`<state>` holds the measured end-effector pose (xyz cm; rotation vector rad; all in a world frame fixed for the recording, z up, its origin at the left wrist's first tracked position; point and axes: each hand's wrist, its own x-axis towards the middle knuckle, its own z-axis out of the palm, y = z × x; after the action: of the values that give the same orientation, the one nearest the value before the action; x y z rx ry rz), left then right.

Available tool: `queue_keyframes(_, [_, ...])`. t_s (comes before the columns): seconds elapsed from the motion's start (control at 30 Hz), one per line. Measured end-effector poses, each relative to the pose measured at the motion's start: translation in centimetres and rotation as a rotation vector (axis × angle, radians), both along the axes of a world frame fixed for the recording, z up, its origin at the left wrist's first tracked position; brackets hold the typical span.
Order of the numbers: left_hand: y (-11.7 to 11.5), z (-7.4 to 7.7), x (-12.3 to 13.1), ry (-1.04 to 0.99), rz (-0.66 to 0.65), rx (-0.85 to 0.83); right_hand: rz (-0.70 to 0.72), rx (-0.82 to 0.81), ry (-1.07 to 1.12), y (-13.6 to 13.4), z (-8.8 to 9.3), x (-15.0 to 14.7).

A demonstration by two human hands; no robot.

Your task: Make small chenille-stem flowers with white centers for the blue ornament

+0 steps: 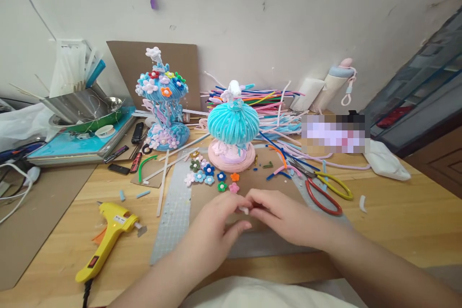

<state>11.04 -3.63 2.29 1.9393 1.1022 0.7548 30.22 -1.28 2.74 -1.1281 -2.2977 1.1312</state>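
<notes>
My left hand (220,221) and my right hand (276,209) meet over the mat, fingertips pinched around a small white piece (244,210). My fingers cover most of it, so its kind is unclear. The left thumb stands a little apart below. Just beyond my hands lie several small pipe-cleaner flowers, among them a green one (222,186), a pink one (234,187) and an orange one (235,177). Behind them stands a turquoise, dome-topped pipe-cleaner model (233,122) on a round pink base (231,160).
A flower-covered blue model (162,86) stands at back left. The yellow glue gun (111,236) lies left, its cord toward the front edge. Red-and-yellow-handled scissors (323,202) rest right on the grey cutting mat (169,231). Pipe cleaners (249,98) are heaped behind.
</notes>
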Motion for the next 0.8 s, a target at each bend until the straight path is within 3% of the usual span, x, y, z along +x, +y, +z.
queue_keyframes(0.1, [0.5, 0.1, -0.2, 0.027, 0.033, 0.044, -0.003, -0.127, 0.143, 0.3, 0.3, -1.5])
queue_keyframes(0.27, [1.3, -0.5, -1.3, 0.082, 0.106, 0.121, -0.073, -0.22, 0.321, 1.1, -0.9, -2.6])
queue_keyframes(0.43, [2.1, -0.6, -1.7, 0.094, 0.026, 0.204, -0.064, -0.8, 0.461, 1.6, -1.6, -2.4])
queue_keyframes(0.5, [2.2, -0.7, -1.7, 0.071, -0.04, 0.243, -0.032, -0.926, 0.492, 1.7, -1.8, -2.2])
queue_keyframes(0.6, [2.3, -1.2, -1.9, 0.039, -0.026, 0.267, -0.039, -0.909, 0.502, 1.9, -2.0, -1.9])
queue_keyframes(0.8, [3.1, -2.7, -2.8, 0.087, 0.152, 0.184, -0.079, -0.914, 0.55, 2.6, -2.3, -1.3])
